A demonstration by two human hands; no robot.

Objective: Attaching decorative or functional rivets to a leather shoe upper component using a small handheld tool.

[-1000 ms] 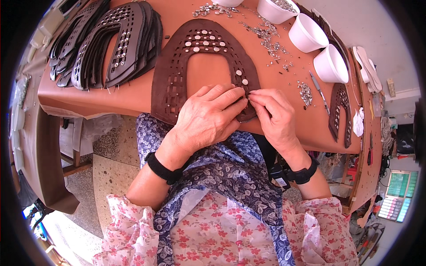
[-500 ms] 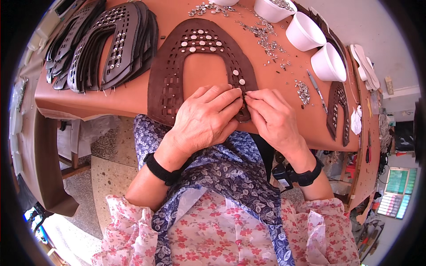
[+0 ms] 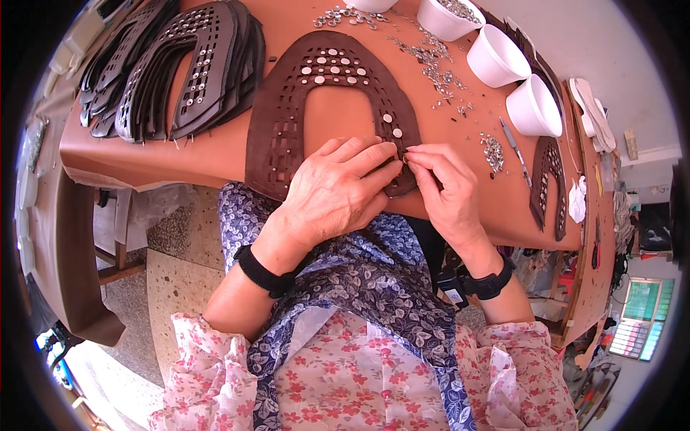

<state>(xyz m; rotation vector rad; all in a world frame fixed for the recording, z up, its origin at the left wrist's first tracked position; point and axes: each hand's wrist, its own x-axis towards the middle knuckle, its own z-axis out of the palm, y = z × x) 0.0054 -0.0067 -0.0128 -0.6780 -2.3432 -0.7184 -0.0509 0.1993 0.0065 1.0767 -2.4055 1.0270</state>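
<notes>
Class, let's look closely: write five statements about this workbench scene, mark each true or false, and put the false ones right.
1. The left hand and right hand are both at the brown arched piece. True.
2. The pen lies left of the brown arched piece. False: the pen lies to its right.
3. A stack of dark arched pieces lies left of the brown one. True.
4. Only one wrist wears a black band. False: both do, left band and right band.
5. Small metal pieces lie loose on the table. True.

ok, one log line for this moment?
left hand: on brown arched piece | right hand: at its right side, held item unclear | nearby: metal bits, pen, white cups | left: dark stack
</notes>
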